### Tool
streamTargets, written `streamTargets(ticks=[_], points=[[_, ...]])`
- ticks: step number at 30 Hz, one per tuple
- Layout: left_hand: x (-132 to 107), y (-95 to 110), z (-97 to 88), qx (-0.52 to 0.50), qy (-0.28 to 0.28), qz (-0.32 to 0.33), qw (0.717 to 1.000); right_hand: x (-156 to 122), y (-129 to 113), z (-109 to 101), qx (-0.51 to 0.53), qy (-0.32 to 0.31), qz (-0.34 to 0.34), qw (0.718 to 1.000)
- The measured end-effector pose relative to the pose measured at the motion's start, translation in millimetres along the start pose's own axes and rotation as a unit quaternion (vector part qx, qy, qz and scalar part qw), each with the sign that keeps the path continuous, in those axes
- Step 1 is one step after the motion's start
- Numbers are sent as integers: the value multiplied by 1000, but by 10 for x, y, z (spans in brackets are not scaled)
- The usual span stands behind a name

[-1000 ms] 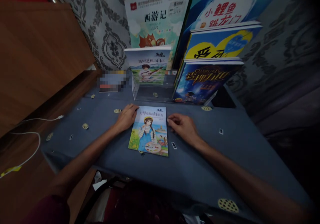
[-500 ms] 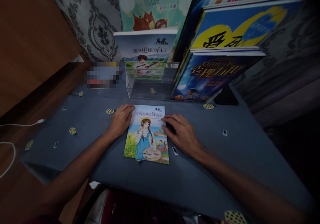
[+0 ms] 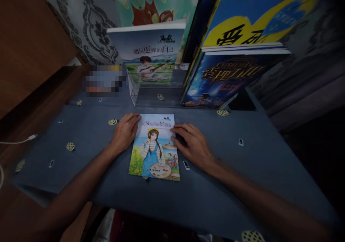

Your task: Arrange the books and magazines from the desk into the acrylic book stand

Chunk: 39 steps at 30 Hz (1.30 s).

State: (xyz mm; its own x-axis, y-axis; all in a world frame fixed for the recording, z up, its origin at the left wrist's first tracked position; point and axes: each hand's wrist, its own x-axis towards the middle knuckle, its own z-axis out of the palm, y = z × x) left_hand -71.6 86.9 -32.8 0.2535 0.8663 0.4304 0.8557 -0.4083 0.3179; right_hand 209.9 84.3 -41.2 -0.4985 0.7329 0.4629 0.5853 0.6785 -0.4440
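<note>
A thin paperback book [image 3: 155, 148] lies closed and flat on the dark blue-grey tablecloth in front of me. Its cover shows a drawn girl in a yellow hat and blue dungarees. At its upper left edge rests my left hand [image 3: 126, 132], fingers stretched out and their tips at the cover's side. My right hand [image 3: 193, 145] lies along the right edge with thumb and fingers apart, the tips touching the cover's margin. Neither hand grips the book. Behind it, another paperback with a guitar player [image 3: 151, 60] leans upright in a clear stand [image 3: 132, 96].
Several books stand at the back right, a dark blue one [image 3: 229, 76] in front of a yellow-and-blue one [image 3: 250, 19]. A dark flat object [image 3: 243, 100] lies beside them. A blurred-out item [image 3: 104, 81] sits back left. A white cable [image 3: 18, 141] hangs at the left edge.
My view has tilted and shifted slightly, so everything appears a little further left. Both hands and the book keep the same places relative to each other.
</note>
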Motion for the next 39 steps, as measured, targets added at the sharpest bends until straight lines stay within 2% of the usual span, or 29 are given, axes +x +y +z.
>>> streamTargets(ticks=[11, 18, 24, 30, 39], points=[[29, 18, -51, 38, -30, 20, 999, 27, -25, -37, 17, -17, 46, 999], [186, 116, -70, 43, -87, 80, 992, 26, -7, -23, 5, -19, 44, 999], [441, 324, 71, 16, -128, 135, 982, 25, -20, -20, -11, -25, 36, 999], [636, 495, 275, 5, -144, 168, 975, 35, -50, -63, -18, -33, 28, 999], [757, 560, 354, 26, -156, 178, 971, 27, -46, -66, -18, -37, 27, 999]])
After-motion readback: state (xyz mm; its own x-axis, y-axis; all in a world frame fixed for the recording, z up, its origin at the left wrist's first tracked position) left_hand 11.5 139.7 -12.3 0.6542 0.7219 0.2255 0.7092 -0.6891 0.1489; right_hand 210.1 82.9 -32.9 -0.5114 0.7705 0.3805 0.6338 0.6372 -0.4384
